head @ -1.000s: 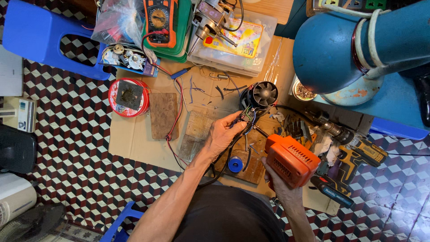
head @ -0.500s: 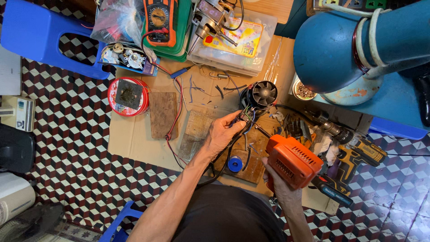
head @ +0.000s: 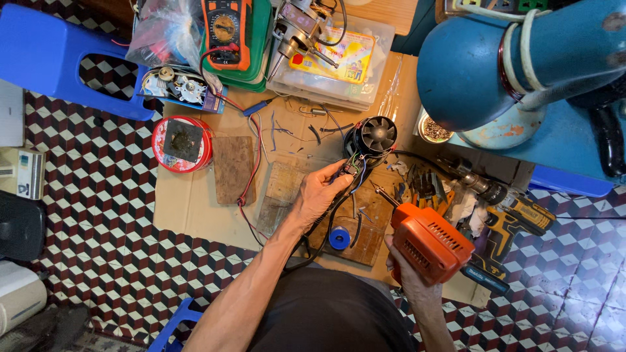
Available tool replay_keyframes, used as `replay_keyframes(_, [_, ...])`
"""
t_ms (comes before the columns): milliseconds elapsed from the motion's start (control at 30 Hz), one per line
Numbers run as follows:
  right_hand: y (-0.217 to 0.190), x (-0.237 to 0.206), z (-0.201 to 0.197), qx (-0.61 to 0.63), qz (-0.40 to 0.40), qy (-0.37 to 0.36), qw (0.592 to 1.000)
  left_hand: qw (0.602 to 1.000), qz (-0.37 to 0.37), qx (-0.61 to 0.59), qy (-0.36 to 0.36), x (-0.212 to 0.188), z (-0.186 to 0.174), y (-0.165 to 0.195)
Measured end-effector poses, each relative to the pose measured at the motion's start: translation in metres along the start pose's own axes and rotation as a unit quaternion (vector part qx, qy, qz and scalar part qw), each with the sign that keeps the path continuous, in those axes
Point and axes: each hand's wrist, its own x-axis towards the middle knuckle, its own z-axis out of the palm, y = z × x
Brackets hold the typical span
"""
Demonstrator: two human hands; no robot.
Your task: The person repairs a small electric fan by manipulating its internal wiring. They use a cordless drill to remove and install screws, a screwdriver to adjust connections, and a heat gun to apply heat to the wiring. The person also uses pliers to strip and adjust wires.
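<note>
My left hand [head: 321, 193] pinches a small circuit board with coloured wires [head: 353, 167], just below a round black fan motor [head: 369, 137]. My right hand [head: 408, 274] grips an orange soldering gun [head: 430, 242]; its thin tip [head: 383, 193] points up and left toward the board, a short gap away. A small blue solder spool [head: 339, 238] lies on the wooden board [head: 367, 221] between my two hands.
A sheet of cardboard [head: 186, 202] covers the tiled floor. On it are a red round tin [head: 180, 143], a brown block [head: 234, 169], a multimeter [head: 224, 29], a clear plastic box [head: 339, 72] and a yellow cordless drill [head: 502, 215]. A blue lamp shade [head: 469, 65] overhangs at right, a blue stool [head: 59, 55] at left.
None of the objects has shifted. The soldering gun's tip has edged slightly closer to the small board held in my left hand.
</note>
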Motion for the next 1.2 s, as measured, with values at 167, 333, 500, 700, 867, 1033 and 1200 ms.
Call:
replay_keyframes(167, [0.009,-0.013,-0.004,-0.002,0.012,-0.023,1.000,1.000,0.008,-0.002,-0.001,-0.002,-0.001,0.000])
replay_keyframes(333, [0.013,-0.022,-0.005,0.013,0.043,-0.021,0.999,1.000,0.004,-0.021,-0.013,-0.003,-0.002,-0.003])
replay_keyframes(500, [0.015,-0.023,-0.002,0.013,0.001,-0.011,1.000,0.998,-0.002,-0.054,-0.029,-0.004,-0.002,-0.003])
replay_keyframes(700, [0.021,-0.021,0.000,0.046,-0.008,-0.002,0.999,0.998,-0.018,-0.057,-0.034,-0.005,-0.003,-0.002])
replay_keyframes(867, [0.024,-0.022,-0.004,0.021,0.029,-0.034,0.999,0.997,-0.013,-0.063,-0.040,-0.008,-0.003,0.001])
replay_keyframes(1033, [0.028,-0.025,-0.005,0.006,0.048,-0.050,0.998,0.998,-0.014,-0.057,-0.036,-0.010,-0.002,0.004])
replay_keyframes(1200, [0.022,-0.018,0.003,0.051,0.032,-0.031,0.998,0.998,-0.003,-0.049,-0.040,-0.010,-0.002,0.002])
